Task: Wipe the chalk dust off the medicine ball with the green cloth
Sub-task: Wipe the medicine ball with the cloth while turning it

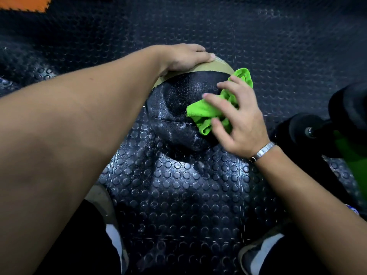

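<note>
A black medicine ball (178, 108) with a tan panel along its far side sits on the studded rubber floor. White chalk dust streaks its near and left surface. My left hand (184, 56) rests flat on the ball's far top, on the tan panel. My right hand (236, 120) presses a crumpled bright green cloth (206, 112) against the ball's right side, fingers spread over it. Part of the cloth sticks out beyond my fingers at the far right of the ball.
Black studded rubber flooring (178, 185) lies all around, dusted with chalk near the ball. A black piece of gym equipment with a green part (345, 124) stands close on the right. An orange mat (25, 3) shows at the far left corner. My shoes (264, 247) are at the bottom.
</note>
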A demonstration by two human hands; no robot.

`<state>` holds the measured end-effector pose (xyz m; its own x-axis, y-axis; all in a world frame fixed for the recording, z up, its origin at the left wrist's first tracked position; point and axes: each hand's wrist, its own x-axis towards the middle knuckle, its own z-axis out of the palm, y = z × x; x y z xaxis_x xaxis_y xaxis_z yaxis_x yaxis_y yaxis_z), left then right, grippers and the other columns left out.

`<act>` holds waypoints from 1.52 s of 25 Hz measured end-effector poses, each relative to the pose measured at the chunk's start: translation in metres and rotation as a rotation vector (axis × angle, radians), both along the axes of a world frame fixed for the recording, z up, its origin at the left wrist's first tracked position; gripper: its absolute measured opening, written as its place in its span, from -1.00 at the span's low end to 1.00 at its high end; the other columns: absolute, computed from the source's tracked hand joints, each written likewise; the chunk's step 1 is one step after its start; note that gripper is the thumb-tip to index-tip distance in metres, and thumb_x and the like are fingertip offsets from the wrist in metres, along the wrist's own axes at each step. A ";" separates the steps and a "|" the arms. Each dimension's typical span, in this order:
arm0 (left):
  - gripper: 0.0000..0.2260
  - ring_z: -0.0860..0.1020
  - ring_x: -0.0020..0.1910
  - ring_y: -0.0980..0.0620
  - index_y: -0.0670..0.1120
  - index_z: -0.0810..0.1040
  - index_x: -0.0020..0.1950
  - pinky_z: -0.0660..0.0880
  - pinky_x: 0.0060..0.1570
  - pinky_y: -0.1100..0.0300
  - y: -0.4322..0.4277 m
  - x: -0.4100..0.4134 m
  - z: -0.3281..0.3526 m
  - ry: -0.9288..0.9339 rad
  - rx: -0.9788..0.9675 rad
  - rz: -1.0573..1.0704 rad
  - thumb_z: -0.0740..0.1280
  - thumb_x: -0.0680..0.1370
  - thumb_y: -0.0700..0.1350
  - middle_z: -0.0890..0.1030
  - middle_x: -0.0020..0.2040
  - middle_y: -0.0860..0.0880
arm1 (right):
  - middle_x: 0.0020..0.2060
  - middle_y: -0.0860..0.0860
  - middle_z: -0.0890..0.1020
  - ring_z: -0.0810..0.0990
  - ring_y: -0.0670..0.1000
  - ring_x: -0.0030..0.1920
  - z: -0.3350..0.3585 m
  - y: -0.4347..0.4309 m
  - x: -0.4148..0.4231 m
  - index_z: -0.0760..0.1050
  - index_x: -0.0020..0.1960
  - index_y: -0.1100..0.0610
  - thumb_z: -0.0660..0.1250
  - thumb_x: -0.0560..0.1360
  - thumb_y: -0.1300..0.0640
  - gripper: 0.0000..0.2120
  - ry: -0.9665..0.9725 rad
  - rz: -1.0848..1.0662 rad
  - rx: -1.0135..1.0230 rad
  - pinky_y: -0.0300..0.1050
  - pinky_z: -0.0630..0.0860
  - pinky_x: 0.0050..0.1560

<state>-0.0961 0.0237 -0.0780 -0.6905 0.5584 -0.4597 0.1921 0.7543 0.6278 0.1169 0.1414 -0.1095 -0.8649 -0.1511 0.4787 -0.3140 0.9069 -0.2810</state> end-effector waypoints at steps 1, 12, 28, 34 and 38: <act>-0.38 0.36 0.54 -0.09 0.21 0.29 0.65 0.37 0.45 -0.08 0.001 0.000 0.001 -0.003 -0.001 -0.001 0.23 0.62 0.38 0.31 0.65 0.00 | 0.32 0.28 0.47 0.28 0.38 0.45 -0.003 0.001 0.002 0.56 0.33 0.17 0.33 0.44 0.07 -0.53 -0.042 0.037 0.069 0.27 0.26 0.45; -0.47 0.41 0.42 0.00 0.20 0.36 0.60 0.36 0.36 0.06 -0.002 0.001 0.005 -0.014 0.025 0.005 0.22 0.65 0.34 0.37 0.59 0.03 | 0.16 0.16 0.59 0.55 0.24 0.06 -0.001 0.009 -0.009 0.57 0.24 0.08 0.30 0.39 0.26 -0.58 0.154 -0.257 -0.036 0.17 0.44 -0.02; -0.34 0.43 0.48 -0.07 0.27 0.30 0.63 0.41 0.47 -0.14 -0.005 -0.003 -0.003 -0.137 0.073 0.031 0.27 0.57 0.45 0.36 0.62 0.03 | -0.16 0.02 0.56 0.51 0.14 -0.15 0.018 -0.044 -0.034 0.61 0.01 0.06 0.27 0.51 -0.12 -0.72 0.074 -0.078 0.509 0.02 0.26 -0.17; -0.41 0.47 0.42 -0.06 0.26 0.31 0.61 0.44 0.46 -0.06 -0.001 0.001 0.000 -0.110 0.077 0.021 0.24 0.62 0.40 0.40 0.58 0.04 | -0.05 -0.04 0.61 0.52 0.13 -0.09 0.009 -0.071 -0.041 0.63 -0.06 -0.02 0.26 0.54 -0.01 -0.83 0.022 0.042 0.667 0.03 0.17 -0.15; -0.39 0.48 0.43 -0.06 0.26 0.32 0.61 0.43 0.46 -0.07 -0.003 -0.001 0.000 -0.119 0.079 0.008 0.26 0.60 0.42 0.43 0.56 0.05 | -0.18 -0.05 0.61 0.51 0.13 -0.13 0.021 -0.074 -0.050 0.61 -0.15 0.02 0.24 0.53 0.10 -0.82 0.059 -0.080 0.656 0.02 0.14 -0.17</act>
